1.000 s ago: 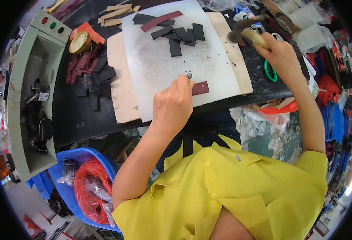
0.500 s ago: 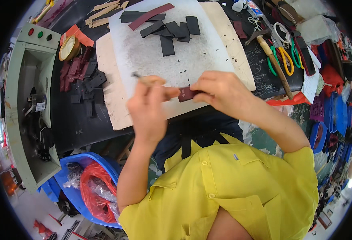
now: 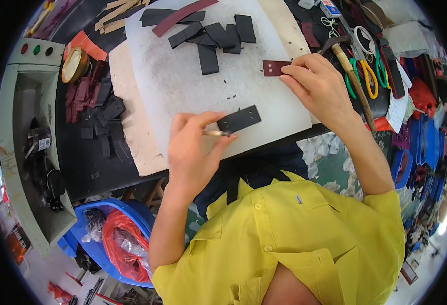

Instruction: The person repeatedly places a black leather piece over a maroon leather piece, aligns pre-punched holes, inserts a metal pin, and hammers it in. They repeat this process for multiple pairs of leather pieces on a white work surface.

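My right hand (image 3: 317,84) pinches one end of a maroon leather strip (image 3: 273,68) with holes at its far end, over the right part of the white sheet (image 3: 172,101). Near the sheet's front edge, my left hand (image 3: 195,145) is closed on a thin pale stick with a dark tip (image 3: 214,133). A black leather strip (image 3: 240,118) with small holes lies by those fingers, its left end against my index finger. Whether the left fingers also grip this strip I cannot tell. Farther back, several black strips (image 3: 208,58) lie in a loose overlapping heap.
On the left are stacked maroon pieces (image 3: 85,89), black pieces (image 3: 113,109) and a bowl of pale paste (image 3: 73,65). A hammer (image 3: 353,76) and scissors with yellow handles (image 3: 370,84) lie right. Beside the table stands a blue tub (image 3: 141,216).
My right hand has carried the maroon strip right and away from me. My left hand has turned, swinging the stick's dark tip rightward. The holed black strip now shows by its fingers.
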Tool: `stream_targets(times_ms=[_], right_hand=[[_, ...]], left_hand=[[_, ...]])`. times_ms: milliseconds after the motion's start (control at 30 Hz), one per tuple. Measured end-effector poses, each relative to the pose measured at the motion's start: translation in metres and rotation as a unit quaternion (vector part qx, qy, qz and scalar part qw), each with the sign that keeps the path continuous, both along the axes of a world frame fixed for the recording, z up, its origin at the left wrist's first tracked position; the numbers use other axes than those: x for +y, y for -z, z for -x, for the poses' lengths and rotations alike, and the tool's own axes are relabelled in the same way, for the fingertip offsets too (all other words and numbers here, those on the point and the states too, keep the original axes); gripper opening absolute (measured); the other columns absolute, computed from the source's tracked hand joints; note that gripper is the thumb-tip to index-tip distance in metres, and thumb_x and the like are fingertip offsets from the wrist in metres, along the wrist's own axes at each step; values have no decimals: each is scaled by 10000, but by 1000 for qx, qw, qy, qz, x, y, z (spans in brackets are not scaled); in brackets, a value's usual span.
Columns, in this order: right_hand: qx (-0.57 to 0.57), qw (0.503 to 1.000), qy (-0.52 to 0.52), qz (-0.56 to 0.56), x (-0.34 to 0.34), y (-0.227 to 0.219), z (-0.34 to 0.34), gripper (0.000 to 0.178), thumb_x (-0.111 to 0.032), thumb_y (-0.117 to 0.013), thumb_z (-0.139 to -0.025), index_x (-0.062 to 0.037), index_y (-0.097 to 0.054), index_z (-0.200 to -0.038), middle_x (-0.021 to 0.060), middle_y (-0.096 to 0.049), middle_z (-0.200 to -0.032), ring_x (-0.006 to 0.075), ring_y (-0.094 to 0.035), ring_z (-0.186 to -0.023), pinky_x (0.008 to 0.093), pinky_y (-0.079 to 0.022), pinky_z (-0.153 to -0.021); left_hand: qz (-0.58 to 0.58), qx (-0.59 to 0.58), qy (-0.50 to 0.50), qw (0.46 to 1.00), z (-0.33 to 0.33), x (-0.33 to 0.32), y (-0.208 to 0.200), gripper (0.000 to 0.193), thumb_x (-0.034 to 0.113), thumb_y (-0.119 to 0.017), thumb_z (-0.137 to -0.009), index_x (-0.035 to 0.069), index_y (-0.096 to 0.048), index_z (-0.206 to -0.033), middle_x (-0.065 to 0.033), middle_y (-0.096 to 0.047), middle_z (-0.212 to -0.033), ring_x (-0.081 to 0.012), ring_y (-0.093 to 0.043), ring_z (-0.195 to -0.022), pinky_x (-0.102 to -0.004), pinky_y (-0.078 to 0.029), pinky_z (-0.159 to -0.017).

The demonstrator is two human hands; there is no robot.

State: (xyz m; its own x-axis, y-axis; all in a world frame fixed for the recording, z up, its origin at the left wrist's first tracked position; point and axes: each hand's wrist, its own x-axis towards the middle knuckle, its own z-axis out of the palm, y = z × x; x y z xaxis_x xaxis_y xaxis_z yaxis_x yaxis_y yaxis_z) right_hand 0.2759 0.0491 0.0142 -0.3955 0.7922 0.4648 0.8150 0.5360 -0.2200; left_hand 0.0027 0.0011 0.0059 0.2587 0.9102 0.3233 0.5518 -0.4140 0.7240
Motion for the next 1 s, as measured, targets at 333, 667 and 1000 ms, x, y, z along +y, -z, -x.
stream_targets(times_ms=[333, 667, 1000], right_hand=[[84, 995, -40, 24, 81, 3, 6, 176, -44, -630, -886, -46, -686, -1053, 80, -657, -954, 288, -624, -942, 376, -509, -818], [19, 980, -120, 158, 109, -33, -11, 208, -5, -709, -821, -21, -702, -1028, 96, -647, -924, 261, -638, -871, 311, -510, -771], [141, 958, -208, 138, -33, 2, 57, 242, -6, -728, -704, -52, -721, -941, 77, -668, -807, 246, -636, -736, 345, -515, -620]], left_hand=[[-154, 221, -259, 928, 117, 56, -19, 291, 110, -810, -772, 42, -707, -1035, -64, -707, -1096, -238, -602, -979, -337, -473, -855], [-64, 129, -39, 989, 32, 150, 1, 238, 127, -802, -778, 77, -750, -1005, -72, -729, -994, -217, -622, -876, -324, -488, -790], [-55, 27, -134, 989, 38, 102, -19, 225, 133, -814, -791, 44, -750, -988, -7, -704, -966, -99, -516, -753, -236, -398, -655]])
